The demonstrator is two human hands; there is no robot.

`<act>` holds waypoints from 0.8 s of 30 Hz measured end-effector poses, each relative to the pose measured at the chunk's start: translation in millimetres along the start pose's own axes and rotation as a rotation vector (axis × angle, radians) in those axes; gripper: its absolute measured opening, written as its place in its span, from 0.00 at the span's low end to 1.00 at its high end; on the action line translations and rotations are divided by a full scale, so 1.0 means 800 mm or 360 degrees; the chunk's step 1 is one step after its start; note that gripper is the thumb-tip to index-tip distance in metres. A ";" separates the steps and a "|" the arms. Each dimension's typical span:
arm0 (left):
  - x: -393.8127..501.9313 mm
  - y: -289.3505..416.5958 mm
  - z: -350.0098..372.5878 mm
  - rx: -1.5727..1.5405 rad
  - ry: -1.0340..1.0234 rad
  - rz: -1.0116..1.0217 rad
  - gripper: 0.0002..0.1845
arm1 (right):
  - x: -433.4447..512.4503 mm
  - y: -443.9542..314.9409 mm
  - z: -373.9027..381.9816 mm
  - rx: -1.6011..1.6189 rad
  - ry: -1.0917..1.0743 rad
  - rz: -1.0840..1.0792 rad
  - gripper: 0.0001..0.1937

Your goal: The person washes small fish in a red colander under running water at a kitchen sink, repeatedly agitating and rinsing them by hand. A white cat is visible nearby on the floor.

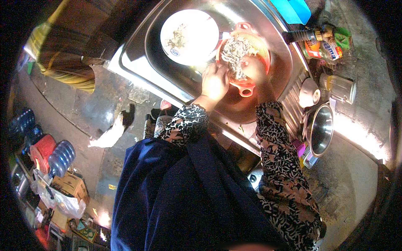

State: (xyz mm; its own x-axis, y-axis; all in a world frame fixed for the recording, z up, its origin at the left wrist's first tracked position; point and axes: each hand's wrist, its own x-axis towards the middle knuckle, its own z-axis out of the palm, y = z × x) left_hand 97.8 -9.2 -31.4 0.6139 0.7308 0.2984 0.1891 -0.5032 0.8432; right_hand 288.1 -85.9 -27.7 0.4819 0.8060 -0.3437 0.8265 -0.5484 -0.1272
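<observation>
An orange plastic colander [267,59] with loop handles stands in a stainless steel sink [238,109]. It holds a heap of small, pale greyish pieces of food [234,51], perhaps small fish. My right hand [253,69] reaches into the colander at the heap's right side; its fingertips are partly hidden among the pieces. At the colander's lower left rim is my left hand [216,81], fingers bent together; whether it pinches a piece is not clear. Left of the colander, a white plate [201,37] in the sink bears a few similar greyish bits [180,36].
A ribbed drainboard [293,94] adjoins the sink at right, with a white bowl [309,92] and a steel bowl [322,130] by it. A glass mug [344,89] and a black tap hose [298,36] are beyond. A cat [110,133] is on the floor at left.
</observation>
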 end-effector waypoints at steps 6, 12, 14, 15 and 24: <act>-0.001 0.002 -0.001 0.0046 0.0001 -0.0001 0.07 | -0.014 0.058 0.021 0.1325 0.0270 0.0220 0.09; -0.001 0.001 0.000 0.0010 -0.0015 -0.0025 0.06 | -0.014 0.042 0.020 0.1344 0.0637 0.0296 0.09; -0.001 0.001 0.000 0.0024 -0.0021 -0.0045 0.06 | -0.015 0.029 0.011 0.1515 0.0574 0.0443 0.09; -0.001 0.002 0.000 0.0025 -0.0026 -0.0052 0.06 | -0.017 0.023 0.006 0.1645 0.0505 0.0522 0.09; 0.004 0.007 -0.007 -0.0065 0.0040 -0.0113 0.12 | -0.041 -0.012 -0.026 0.1841 -0.0185 0.0228 0.08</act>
State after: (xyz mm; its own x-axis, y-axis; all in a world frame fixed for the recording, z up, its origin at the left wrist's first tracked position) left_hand 96.6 -7.3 -23.2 0.5804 0.7756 0.2480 0.1999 -0.4310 0.8799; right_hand 270.5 -102.6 3.9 0.4699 0.7282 -0.4989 -0.0190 -0.5567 -0.8305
